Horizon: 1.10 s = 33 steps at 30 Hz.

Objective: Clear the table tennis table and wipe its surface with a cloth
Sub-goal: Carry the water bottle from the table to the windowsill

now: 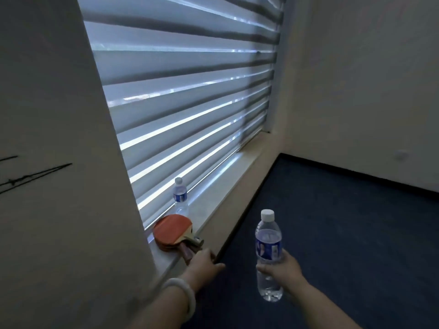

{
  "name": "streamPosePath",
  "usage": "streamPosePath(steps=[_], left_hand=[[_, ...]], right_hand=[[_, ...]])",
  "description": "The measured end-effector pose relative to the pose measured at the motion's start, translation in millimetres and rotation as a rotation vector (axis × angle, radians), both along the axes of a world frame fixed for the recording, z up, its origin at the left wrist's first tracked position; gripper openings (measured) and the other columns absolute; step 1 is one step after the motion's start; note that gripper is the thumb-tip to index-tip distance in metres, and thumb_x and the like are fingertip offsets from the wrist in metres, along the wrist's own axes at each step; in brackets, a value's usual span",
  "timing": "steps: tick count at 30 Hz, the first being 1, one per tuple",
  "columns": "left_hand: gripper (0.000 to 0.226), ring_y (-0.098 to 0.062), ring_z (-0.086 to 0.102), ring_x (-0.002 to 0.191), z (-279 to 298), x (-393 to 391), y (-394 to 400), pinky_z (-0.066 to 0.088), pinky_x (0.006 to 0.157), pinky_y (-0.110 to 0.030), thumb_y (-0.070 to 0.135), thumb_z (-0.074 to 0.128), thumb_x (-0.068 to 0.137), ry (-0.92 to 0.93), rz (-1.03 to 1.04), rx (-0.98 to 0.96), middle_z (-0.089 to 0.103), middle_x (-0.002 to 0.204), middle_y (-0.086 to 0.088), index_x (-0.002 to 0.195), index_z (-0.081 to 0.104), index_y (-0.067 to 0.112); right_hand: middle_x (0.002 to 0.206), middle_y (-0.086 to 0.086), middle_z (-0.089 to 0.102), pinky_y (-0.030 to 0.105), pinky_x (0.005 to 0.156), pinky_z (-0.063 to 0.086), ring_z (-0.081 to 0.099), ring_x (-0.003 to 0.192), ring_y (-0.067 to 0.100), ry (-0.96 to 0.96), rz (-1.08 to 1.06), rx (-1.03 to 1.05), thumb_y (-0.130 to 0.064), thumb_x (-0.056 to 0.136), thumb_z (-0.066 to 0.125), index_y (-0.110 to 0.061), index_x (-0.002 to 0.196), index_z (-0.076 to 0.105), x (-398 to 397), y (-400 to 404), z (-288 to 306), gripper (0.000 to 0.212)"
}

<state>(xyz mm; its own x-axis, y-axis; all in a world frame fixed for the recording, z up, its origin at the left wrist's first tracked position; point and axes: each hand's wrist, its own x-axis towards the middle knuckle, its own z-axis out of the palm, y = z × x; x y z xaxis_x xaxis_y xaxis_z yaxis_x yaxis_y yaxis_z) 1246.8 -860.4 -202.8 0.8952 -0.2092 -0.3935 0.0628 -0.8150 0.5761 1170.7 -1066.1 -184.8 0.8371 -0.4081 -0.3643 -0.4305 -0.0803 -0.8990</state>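
Right hand (282, 265): fingers curled round the middle of a clear water bottle (268, 255), white cap up, blue label, held upright over dark blue carpet (344, 233)
Left hand (204, 258): at the front edge of the sill (213, 217), touching or just beside the paddle handles; fingers seen from behind, slightly curled, grip on a handle cannot be told; pale bangle (183, 293) on the wrist
Paddles (174, 230): red-faced, stacked flat on the sill's near end, handles pointing toward the left hand and over the edge
Second bottle (180, 198): upright on the sill just behind the paddles, close against the blind (185, 91)
Blind: banded, lowered over the window, light showing between bands
Wall (59, 138): pale, left of the window, thin dark lines across it
Table tennis table and cloth: out of view
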Motion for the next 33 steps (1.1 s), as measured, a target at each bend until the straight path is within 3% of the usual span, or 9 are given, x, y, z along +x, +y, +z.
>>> streamPosePath(steps=[4, 7, 11, 14, 21, 23, 26, 30, 33], left_hand=[[0.046, -0.019, 0.058, 0.106, -2.6, 76.1, -5.4, 0.042, 0.081, -0.022, 0.038, 0.068, 0.085, 0.003, 0.053, -0.016, 0.060, 0.118, -0.005, 0.121, 0.056, 0.012], [0.046, -0.027, 0.065, 0.098, -9.8, 120.7, -7.3, 0.051, 0.072, -0.031, 0.038, 0.069, 0.084, 0.055, 0.160, -0.059, 0.061, 0.110, -0.007, 0.120, 0.052, 0.015], [0.051, -0.019, 0.060, 0.105, -26.9, 178.2, -9.9, 0.047, 0.083, -0.024, 0.041, 0.067, 0.084, 0.047, 0.260, 0.005, 0.060, 0.118, -0.004, 0.125, 0.055, 0.013], [0.053, -0.017, 0.056, 0.108, -39.6, 214.2, -18.4, 0.041, 0.083, -0.019, 0.040, 0.066, 0.084, 0.079, 0.387, -0.008, 0.059, 0.121, -0.003, 0.127, 0.054, 0.012], [0.049, -0.018, 0.057, 0.109, -45.8, 253.7, -52.2, 0.038, 0.084, -0.019, 0.036, 0.069, 0.084, 0.168, 0.694, 0.004, 0.061, 0.121, -0.006, 0.122, 0.056, 0.009], [0.046, -0.016, 0.057, 0.103, -45.5, 255.4, -58.0, 0.036, 0.076, -0.016, 0.036, 0.071, 0.084, 0.169, 0.784, -0.015, 0.062, 0.118, -0.006, 0.120, 0.057, 0.010], [0.048, -0.018, 0.057, 0.109, -47.5, 250.8, -63.8, 0.039, 0.083, -0.020, 0.038, 0.069, 0.085, 0.187, 0.895, 0.003, 0.061, 0.120, -0.006, 0.121, 0.055, 0.011], [0.049, -0.018, 0.056, 0.112, -52.5, 248.0, -63.3, 0.041, 0.091, -0.022, 0.040, 0.068, 0.086, 0.192, 1.007, -0.013, 0.059, 0.123, -0.006, 0.123, 0.055, 0.011], [0.051, -0.019, 0.053, 0.115, -58.8, 249.6, -57.1, 0.040, 0.097, -0.025, 0.040, 0.068, 0.086, 0.198, 1.054, -0.008, 0.056, 0.126, -0.006, 0.126, 0.053, 0.011]], right_hand=[[0.097, 0.010, 0.071, 0.051, 0.087, 0.056, 0.069, 0.091, 0.029, -0.014, 0.061, -0.006, -0.002, 0.066, 0.084, -0.013, 0.105, 0.062, 92.1, -11.6, -6.0, 0.047], [0.096, 0.009, 0.071, 0.044, 0.085, 0.057, 0.068, 0.090, 0.026, -0.013, 0.129, 0.017, 0.000, 0.066, 0.084, -0.011, 0.106, 0.063, 153.5, -14.6, -14.6, 0.046], [0.088, 0.009, 0.070, 0.016, 0.055, 0.050, 0.066, 0.074, 0.016, -0.016, 0.319, 0.013, 0.004, 0.070, 0.080, -0.007, 0.104, 0.064, 245.4, -20.8, -31.0, 0.040], [0.084, 0.010, 0.070, 0.013, 0.049, 0.048, 0.065, 0.064, 0.012, -0.005, 0.420, 0.043, 0.011, 0.070, 0.078, -0.007, 0.101, 0.063, 313.9, -26.8, -45.1, 0.039], [0.082, 0.017, 0.068, 0.029, 0.061, 0.049, 0.063, 0.072, 0.026, 0.054, 0.664, -0.015, 0.007, 0.067, 0.076, -0.004, 0.092, 0.061, 428.0, -35.1, -67.2, 0.031], [0.085, 0.016, 0.067, 0.022, 0.058, 0.048, 0.060, 0.071, 0.022, 0.072, 0.734, -0.004, 0.010, 0.067, 0.076, -0.004, 0.094, 0.061, 450.4, -30.4, -74.7, 0.034], [0.087, 0.011, 0.067, 0.013, 0.056, 0.048, 0.061, 0.073, 0.015, 0.068, 0.840, 0.012, 0.009, 0.068, 0.077, -0.008, 0.095, 0.061, 470.4, -14.0, -84.2, 0.036], [0.096, 0.011, 0.070, 0.040, 0.078, 0.053, 0.066, 0.090, 0.029, 0.035, 0.951, 0.078, 0.011, 0.068, 0.076, -0.018, 0.095, 0.061, 482.5, 18.3, -95.4, 0.042], [0.099, 0.005, 0.070, 0.024, 0.072, 0.052, 0.067, 0.091, 0.021, 0.009, 1.012, 0.104, 0.010, 0.066, 0.078, -0.015, 0.105, 0.063, 488.7, 40.6, -106.8, 0.048]])
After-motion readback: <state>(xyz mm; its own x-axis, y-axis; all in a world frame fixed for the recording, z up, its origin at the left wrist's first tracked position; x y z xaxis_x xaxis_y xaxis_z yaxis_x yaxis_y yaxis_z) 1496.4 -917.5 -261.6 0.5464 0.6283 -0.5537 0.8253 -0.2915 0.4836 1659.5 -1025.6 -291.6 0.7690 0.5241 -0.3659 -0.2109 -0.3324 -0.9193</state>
